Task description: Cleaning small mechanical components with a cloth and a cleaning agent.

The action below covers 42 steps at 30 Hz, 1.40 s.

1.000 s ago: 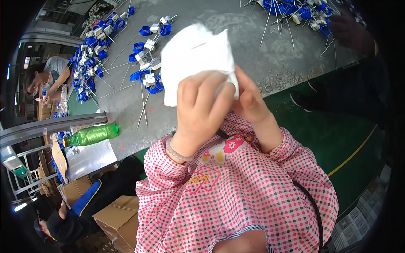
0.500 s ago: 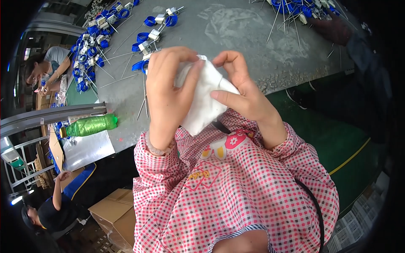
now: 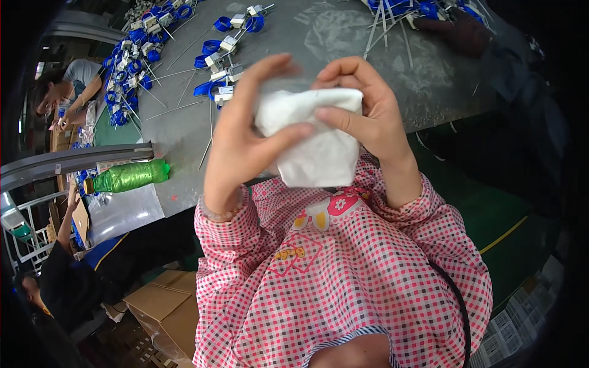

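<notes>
A folded white cloth [image 3: 322,153] hangs in front of my chest, above the table's near edge. My right hand [image 3: 365,119] grips its upper right part, thumb on the front and the other fingers curled behind the top edge. My left hand [image 3: 242,138] is at the cloth's left side with fingers spread, its thumb lying across the front. The left fingertips are raised beyond the top edge and smeared by motion. Beyond that hand, several blue coiled cables [image 3: 211,46] with white blocks and thin rods lie in a row on the grey table [image 3: 264,46].
A bigger heap of blue coils [image 3: 132,67] lies at the left, another [image 3: 429,9] at the far right beside a person's dark sleeve [image 3: 521,80]. A green bottle [image 3: 132,176] lies at the table's left edge. Below are a cardboard box [image 3: 162,303] and two people at the left.
The cloth has turned from a slanted, pointed shape to a squarer fold. My left fingers have come off its top edge and spread; my right hand has shifted slightly right.
</notes>
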### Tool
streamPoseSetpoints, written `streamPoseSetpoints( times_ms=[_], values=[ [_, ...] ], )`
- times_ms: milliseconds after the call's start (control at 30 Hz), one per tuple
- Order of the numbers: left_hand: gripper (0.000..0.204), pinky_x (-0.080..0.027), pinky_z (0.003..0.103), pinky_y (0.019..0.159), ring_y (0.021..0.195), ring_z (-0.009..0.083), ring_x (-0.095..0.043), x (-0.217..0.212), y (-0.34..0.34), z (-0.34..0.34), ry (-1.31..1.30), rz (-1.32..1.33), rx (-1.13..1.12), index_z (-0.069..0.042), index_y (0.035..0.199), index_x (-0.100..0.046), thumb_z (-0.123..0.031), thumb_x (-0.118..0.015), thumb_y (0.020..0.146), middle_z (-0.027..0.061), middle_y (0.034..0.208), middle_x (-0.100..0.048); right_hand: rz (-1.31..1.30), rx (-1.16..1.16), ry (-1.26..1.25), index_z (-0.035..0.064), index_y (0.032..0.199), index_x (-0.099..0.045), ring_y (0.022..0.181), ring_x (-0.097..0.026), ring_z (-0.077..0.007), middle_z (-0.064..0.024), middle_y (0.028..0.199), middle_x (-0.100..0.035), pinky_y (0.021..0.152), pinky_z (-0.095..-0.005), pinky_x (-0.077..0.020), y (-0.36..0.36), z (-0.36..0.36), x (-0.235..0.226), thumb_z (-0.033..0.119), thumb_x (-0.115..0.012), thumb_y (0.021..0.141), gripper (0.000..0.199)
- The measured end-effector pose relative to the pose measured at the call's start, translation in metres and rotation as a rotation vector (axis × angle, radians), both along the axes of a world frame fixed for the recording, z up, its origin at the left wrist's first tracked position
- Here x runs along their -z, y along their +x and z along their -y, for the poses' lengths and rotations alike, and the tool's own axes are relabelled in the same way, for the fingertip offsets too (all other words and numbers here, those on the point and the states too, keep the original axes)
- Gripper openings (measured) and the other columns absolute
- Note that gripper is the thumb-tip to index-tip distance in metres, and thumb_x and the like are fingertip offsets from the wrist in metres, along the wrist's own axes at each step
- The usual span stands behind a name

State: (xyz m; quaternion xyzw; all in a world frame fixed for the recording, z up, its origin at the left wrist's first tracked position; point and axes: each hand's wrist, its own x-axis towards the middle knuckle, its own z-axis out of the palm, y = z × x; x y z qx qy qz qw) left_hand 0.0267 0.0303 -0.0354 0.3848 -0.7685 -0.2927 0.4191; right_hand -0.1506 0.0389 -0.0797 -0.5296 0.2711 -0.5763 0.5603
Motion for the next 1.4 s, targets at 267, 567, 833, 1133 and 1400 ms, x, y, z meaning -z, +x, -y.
streamPoseSetpoints(
  times_ms=[267,567,833,1133,1400],
  values=[
    [0.037,-0.045,0.02,0.063,0.081,0.0107,-0.055,0.021,0.013,-0.008,0.457,-0.372,-0.024,0.001,0.1,-0.046,-0.003,-0.067,0.069,0.0063,0.087,-0.056,0.339,-0.171,0.333,-0.001,0.11,-0.045,0.085,-0.058,-0.0157,-0.013,0.098,-0.057,0.072,-0.0267,-0.048,0.01,0.007,0.012,0.004,-0.06,0.073,0.04],
    [0.025,-0.041,0.025,0.072,0.081,0.0134,-0.052,0.052,0.05,-0.018,0.142,-0.142,-0.378,0.0,0.095,-0.05,-0.009,-0.061,0.074,0.0054,0.086,-0.055,0.682,-0.462,0.876,-0.0042,0.118,-0.038,0.097,-0.055,-0.0251,-0.0157,0.109,-0.053,0.086,-0.0364,-0.0433,0.062,-0.013,0.05,0.016,-0.05,0.079,0.046],
    [0.031,-0.034,0.041,0.085,0.1,0.0273,-0.047,0.07,0.063,0.055,-0.434,0.527,-0.608,-0.004,0.101,-0.05,-0.018,-0.058,0.075,0.0115,0.101,-0.052,0.848,-0.271,0.832,-0.0037,0.118,-0.039,0.101,-0.052,-0.0298,-0.0183,0.113,-0.05,0.09,-0.0415,-0.0391,0.029,0.0,0.062,0.019,-0.048,0.079,0.046],
    [0.021,-0.032,0.046,0.088,0.11,0.0267,-0.041,0.117,0.093,0.076,-0.297,0.963,-0.686,-0.011,0.094,-0.055,-0.021,-0.049,0.077,0.0064,0.116,-0.046,0.809,0.032,0.696,-0.0031,0.119,-0.039,0.103,-0.05,-0.0293,-0.0164,0.114,-0.05,0.09,-0.0407,-0.0389,-0.03,0.018,0.075,0.02,-0.048,0.081,0.045],
    [0.02,-0.037,0.046,0.08,0.104,0.0279,-0.043,0.071,0.085,0.146,-0.456,0.866,-0.775,-0.01,0.09,-0.057,-0.019,-0.051,0.074,0.0084,0.109,-0.05,0.795,0.077,0.759,-0.0037,0.12,-0.038,0.106,-0.048,-0.03,-0.0167,0.116,-0.048,0.093,-0.0414,-0.0357,-0.054,0.023,0.094,0.017,-0.047,0.079,0.047]
  ],
)
